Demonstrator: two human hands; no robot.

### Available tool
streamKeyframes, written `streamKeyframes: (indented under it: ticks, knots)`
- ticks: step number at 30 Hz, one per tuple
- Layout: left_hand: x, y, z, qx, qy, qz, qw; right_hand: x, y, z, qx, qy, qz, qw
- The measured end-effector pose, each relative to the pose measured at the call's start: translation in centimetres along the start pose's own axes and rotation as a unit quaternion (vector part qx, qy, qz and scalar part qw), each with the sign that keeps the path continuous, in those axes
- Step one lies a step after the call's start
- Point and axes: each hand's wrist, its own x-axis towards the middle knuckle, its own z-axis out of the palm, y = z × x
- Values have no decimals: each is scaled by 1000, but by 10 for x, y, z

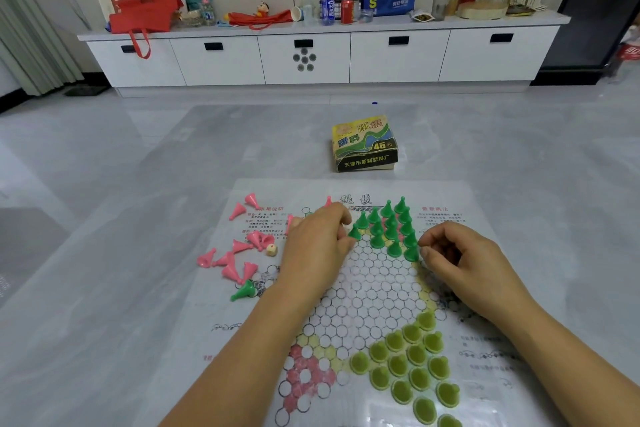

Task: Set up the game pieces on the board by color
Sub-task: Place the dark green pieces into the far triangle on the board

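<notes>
A paper Chinese-checkers board (367, 288) lies on the floor. Several dark green cone pieces (389, 229) stand in its far corner. Several olive-green pieces (412, 364) fill the near right corner. Pink pieces (239, 253) lie scattered at the board's left edge, with one dark green piece (244, 292) on its side among them. My left hand (317, 246) pinches a dark green piece (354, 231) at the left end of the green group. My right hand (460, 256), fingers curled, touches the green piece (411, 253) at the group's right end.
The game's cardboard box (365, 144) sits beyond the board. A small die (272, 249) lies among the pink pieces. A low white cabinet (311, 55) with bags and bottles runs along the far wall. Grey tiled floor surrounds the board.
</notes>
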Motion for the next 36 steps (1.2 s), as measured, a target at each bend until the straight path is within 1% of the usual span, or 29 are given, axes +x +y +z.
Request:
streamKeyframes:
  ticks: [3, 8, 21, 36]
  knots:
    - [2, -4, 0, 43, 14, -1, 999, 0, 0, 0, 0, 0, 0, 1000]
    - [5, -2, 6, 64, 12, 6, 998, 0, 0, 0, 1, -1, 2, 1000]
    - [6, 0, 10, 67, 21, 23, 997, 1, 2, 1, 1, -1, -3, 1000]
    - [6, 2, 10, 70, 21, 21, 997, 1, 1, 1, -7, 0, -13, 1000]
